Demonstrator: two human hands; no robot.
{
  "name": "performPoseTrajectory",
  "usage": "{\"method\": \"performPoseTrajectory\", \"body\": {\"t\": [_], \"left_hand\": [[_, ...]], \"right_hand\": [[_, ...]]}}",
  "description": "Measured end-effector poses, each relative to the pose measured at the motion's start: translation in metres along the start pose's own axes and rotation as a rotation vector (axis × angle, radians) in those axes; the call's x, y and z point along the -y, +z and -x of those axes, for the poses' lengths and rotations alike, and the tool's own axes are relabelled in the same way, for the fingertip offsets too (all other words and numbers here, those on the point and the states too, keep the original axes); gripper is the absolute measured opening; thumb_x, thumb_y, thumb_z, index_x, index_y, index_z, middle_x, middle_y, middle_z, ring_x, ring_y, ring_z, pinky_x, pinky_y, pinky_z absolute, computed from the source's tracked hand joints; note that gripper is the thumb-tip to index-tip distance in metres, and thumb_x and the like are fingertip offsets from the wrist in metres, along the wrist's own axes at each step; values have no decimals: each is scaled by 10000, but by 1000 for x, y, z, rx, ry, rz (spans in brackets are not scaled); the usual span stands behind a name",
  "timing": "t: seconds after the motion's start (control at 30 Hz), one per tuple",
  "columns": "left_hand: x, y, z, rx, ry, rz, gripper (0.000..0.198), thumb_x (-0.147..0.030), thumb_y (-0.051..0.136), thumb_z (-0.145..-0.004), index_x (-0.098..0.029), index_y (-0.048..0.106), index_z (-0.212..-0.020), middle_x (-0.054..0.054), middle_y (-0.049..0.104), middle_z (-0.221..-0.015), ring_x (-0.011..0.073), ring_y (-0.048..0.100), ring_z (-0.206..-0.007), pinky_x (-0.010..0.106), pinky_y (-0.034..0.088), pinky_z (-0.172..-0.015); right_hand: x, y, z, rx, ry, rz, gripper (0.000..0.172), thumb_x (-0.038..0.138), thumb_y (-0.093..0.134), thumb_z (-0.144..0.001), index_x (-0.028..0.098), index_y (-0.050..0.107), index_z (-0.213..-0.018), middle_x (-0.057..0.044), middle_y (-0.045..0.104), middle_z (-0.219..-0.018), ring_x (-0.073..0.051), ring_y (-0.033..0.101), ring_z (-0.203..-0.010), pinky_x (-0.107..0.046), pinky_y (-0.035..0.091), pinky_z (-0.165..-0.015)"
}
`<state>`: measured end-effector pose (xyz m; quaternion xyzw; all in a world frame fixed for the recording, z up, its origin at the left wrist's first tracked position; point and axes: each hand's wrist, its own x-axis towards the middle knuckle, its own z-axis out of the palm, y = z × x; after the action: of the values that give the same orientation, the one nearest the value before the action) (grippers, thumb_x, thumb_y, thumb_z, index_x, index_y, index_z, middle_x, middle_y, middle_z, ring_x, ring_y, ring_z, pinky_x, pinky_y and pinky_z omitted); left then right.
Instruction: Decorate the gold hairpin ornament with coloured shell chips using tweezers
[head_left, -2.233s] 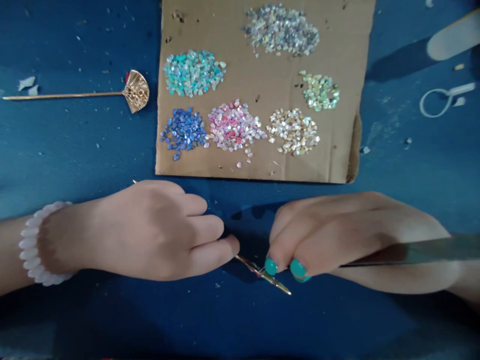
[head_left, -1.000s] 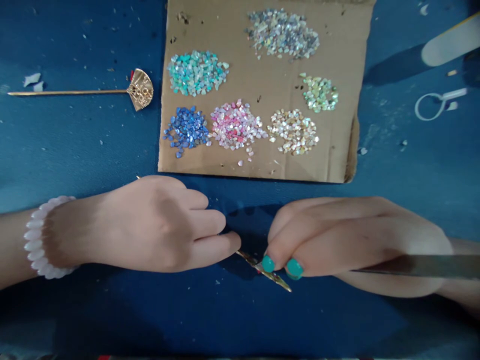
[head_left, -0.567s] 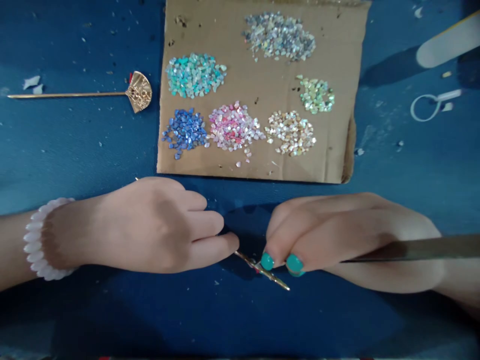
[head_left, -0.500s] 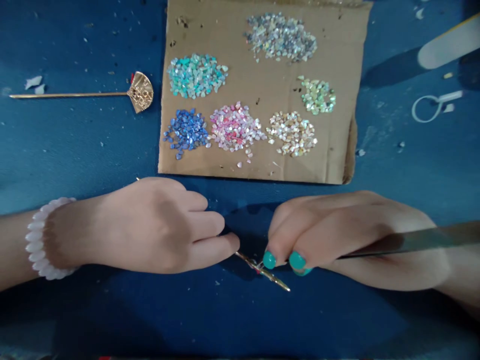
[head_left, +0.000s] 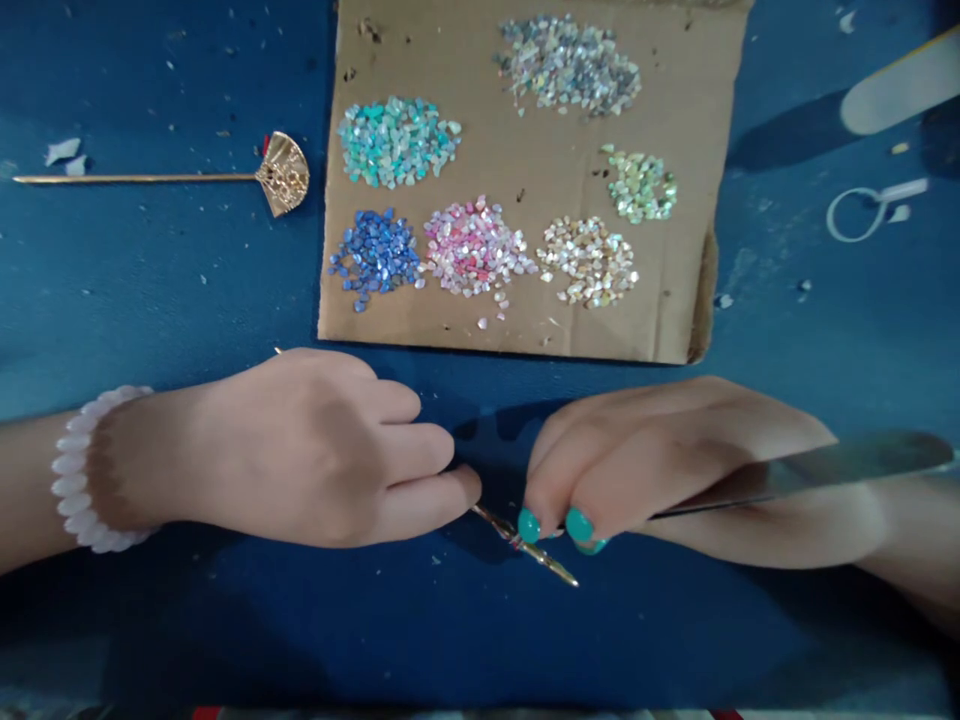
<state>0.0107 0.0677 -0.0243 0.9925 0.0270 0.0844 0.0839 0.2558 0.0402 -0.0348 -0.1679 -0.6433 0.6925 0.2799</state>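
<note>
My left hand [head_left: 315, 460], a white bead bracelet [head_left: 79, 470] on its wrist, rests on the blue table with fingers curled, pressing down a thin gold hairpin piece [head_left: 536, 550]. The piece's far end pokes out beyond the hand's back edge. My right hand [head_left: 675, 470], nails painted teal, pinches metal tweezers [head_left: 810, 470] whose tips are hidden under the fingers, right over the gold piece. The two hands lie about a finger's width apart.
A cardboard sheet [head_left: 525, 330] behind the hands carries several small piles of coloured shell chips: turquoise [head_left: 397, 140], blue [head_left: 375, 255], pink [head_left: 476, 250], cream [head_left: 589, 260], pale green, grey. A gold fan-headed hairpin [head_left: 281, 172] lies at the left. A white loop [head_left: 862, 205] lies at the right.
My right hand has shifted slightly left along the gold piece, and the tweezers' handle has tilted upward. The left hand has stayed put.
</note>
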Motion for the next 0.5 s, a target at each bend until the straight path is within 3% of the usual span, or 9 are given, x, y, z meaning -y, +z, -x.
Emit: {"method": "performPoseTrajectory", "body": {"t": [0.3,0.5], "left_hand": [[-1,0,1,7,1,-16,404,-36,322,-936,-209,686,-907,-13,492,-586,145,451,-485,320,289,-411],[-1,-1,2,-12,25,4,370,-83,324,-959,-193,677,-986,-17,487,-585,144,443,-483,317,297,-405]], "right_hand": [[-1,0,0,29,-12,69,174,180,503,-935,78,628,-870,-156,698,-841,-154,674,-861,-289,571,-796],[4,-3,-3,12,20,-20,96,138,530,-916,103,605,-868,-130,687,-859,-134,680,-867,-264,574,-763]]}}
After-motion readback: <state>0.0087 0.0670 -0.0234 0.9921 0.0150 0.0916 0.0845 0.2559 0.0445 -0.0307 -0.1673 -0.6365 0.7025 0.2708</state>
